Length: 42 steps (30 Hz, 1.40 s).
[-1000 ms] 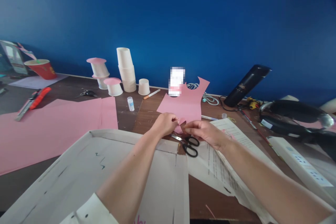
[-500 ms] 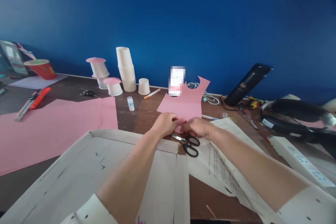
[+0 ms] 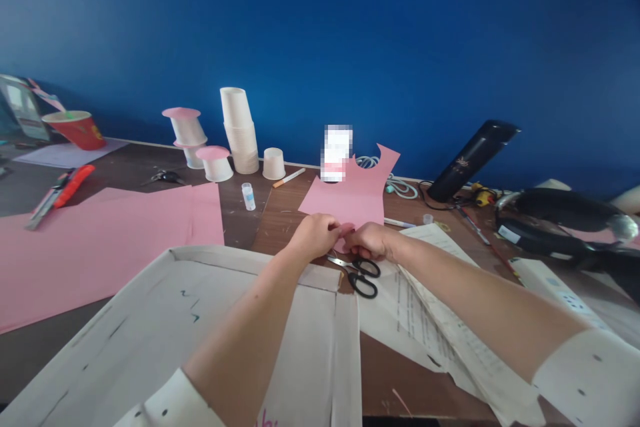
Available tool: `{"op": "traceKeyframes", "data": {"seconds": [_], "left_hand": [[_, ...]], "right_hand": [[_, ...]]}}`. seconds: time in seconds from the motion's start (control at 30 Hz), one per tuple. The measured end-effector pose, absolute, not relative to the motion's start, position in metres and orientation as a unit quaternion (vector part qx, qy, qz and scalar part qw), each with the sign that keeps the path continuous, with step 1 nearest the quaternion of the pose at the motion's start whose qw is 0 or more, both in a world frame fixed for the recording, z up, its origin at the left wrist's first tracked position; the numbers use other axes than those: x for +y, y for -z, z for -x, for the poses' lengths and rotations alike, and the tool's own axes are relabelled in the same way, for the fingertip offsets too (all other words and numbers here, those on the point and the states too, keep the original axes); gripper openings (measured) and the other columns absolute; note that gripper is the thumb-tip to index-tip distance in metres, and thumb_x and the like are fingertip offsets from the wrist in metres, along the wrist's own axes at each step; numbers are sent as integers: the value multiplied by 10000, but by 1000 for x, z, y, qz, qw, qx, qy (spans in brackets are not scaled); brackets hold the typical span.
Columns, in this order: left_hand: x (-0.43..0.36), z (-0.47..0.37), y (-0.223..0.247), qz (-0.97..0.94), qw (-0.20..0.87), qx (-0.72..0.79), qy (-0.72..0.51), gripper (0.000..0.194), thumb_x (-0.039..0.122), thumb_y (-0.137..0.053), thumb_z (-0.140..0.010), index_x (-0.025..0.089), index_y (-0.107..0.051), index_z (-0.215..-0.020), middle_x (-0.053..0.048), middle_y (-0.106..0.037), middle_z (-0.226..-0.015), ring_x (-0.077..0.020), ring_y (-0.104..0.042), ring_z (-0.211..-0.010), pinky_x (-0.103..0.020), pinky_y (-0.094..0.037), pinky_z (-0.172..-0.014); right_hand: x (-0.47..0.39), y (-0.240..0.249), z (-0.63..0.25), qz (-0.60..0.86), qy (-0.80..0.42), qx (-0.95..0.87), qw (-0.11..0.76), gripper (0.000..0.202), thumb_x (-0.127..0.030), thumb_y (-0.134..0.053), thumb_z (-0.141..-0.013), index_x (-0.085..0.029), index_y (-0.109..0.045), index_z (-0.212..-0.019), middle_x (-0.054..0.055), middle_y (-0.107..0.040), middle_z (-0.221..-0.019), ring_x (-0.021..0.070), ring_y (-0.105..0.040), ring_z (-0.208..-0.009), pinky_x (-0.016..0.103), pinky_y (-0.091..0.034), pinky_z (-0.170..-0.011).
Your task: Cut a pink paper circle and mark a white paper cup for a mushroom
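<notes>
Both my hands come together at the middle of the table, their fingers closed on a small piece of pink paper [image 3: 347,229]. My left hand [image 3: 317,237] pinches its left side, and my right hand [image 3: 371,240] grips the right side; the fingers partly hide it. Just below them lie scissors [image 3: 363,277] with black handles, the blades pointing left. Behind the hands is a larger sheet of pink paper [image 3: 345,199] with rounded cut-outs along its top edge. A white box lid [image 3: 250,340] lies under my left forearm, and printed papers [image 3: 425,320] are under my right.
Stacked paper cups [image 3: 243,140] and cups topped with pink discs [image 3: 215,163] stand along the blue wall. A glue bottle [image 3: 249,197], a cutter knife [image 3: 63,193] and pink sheets [image 3: 115,233] are at left. A black cylinder [image 3: 473,160] and a power strip [image 3: 555,290] are at right.
My right fingers have shifted slightly on the small pink piece, and more of its rounded upper edge shows. My right forearm has dropped a little. The left hand stays nearly still.
</notes>
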<state>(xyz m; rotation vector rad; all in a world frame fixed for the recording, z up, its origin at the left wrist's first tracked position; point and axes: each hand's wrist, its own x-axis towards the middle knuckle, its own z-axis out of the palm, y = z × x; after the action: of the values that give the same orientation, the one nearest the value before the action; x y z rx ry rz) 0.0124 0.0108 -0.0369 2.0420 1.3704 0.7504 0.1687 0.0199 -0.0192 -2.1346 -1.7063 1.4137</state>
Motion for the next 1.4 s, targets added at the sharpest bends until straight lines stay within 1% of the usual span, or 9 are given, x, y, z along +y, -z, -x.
{"op": "traceKeyframes", "data": {"seconds": [0.23,0.43,0.5,0.63,0.83,1.07,1.17,1.3,1.4], "left_hand": [[12,-9,33,-761,302,510,-263,303,422,-506,-802,196,-688,-713,-16,-683,-706,-151,-565,-651,-249,-359,-578],[10,-5,30,-766,329,486,-262,265,400,-523,-800,217,-714,-821,-25,-720,-861,-178,-624,-780,-254,-411,-661],[9,-5,30,-767,325,487,-262,273,404,-520,-805,215,-714,-843,-31,-720,-888,-188,-627,-811,-263,-419,-687],[9,-4,29,-767,329,491,-251,292,425,-519,-807,211,-709,-866,-32,-717,-906,-192,-630,-829,-274,-434,-719],[7,4,22,-749,329,511,-262,318,408,-594,-763,216,-682,-1001,-41,-698,-1032,-195,-623,-927,-273,-448,-800],[6,9,24,-765,299,530,-210,316,326,-662,-686,218,-671,-982,-56,-687,-1005,-204,-632,-880,-283,-455,-752],[6,8,26,-770,290,533,-196,255,330,-640,-697,218,-674,-924,-54,-681,-986,-202,-627,-867,-279,-450,-725],[6,7,25,-777,267,537,-192,190,348,-597,-732,216,-667,-851,-46,-683,-925,-202,-618,-841,-282,-434,-692],[6,6,23,-766,282,539,-210,190,360,-590,-742,210,-662,-834,-42,-692,-884,-195,-621,-806,-278,-430,-677]], "right_hand": [[10,15,-179,654,-483,-572,106,261,-357,-595,-684,-176,-508,-518,-72,-355,-328,49,-242,-308,224,-133,-356],[-3,24,-192,600,-442,-642,182,287,-391,-576,-740,-164,-564,-565,-45,-480,-404,71,-366,-401,215,-261,-422],[-8,26,-195,586,-415,-663,211,318,-427,-549,-775,-158,-609,-615,-43,-498,-426,75,-381,-417,214,-288,-445],[-16,26,-198,578,-411,-663,240,358,-469,-517,-815,-161,-699,-802,-58,-470,-429,78,-382,-407,215,-307,-457],[-20,25,-197,574,-408,-665,251,348,-469,-557,-803,-189,-721,-930,-46,-504,-465,90,-432,-448,209,-324,-463],[-19,27,-198,570,-407,-667,255,335,-430,-562,-803,-204,-715,-997,-43,-524,-467,111,-488,-483,214,-369,-499],[-19,26,-198,568,-404,-669,257,331,-416,-557,-807,-200,-714,-1002,-39,-528,-473,115,-493,-495,215,-380,-509],[-20,25,-197,568,-403,-669,259,311,-415,-550,-810,-197,-718,-956,-36,-537,-486,112,-496,-502,209,-377,-505],[-21,25,-196,567,-399,-672,258,303,-428,-544,-808,-189,-718,-876,-34,-540,-487,107,-490,-490,207,-371,-498]]}}
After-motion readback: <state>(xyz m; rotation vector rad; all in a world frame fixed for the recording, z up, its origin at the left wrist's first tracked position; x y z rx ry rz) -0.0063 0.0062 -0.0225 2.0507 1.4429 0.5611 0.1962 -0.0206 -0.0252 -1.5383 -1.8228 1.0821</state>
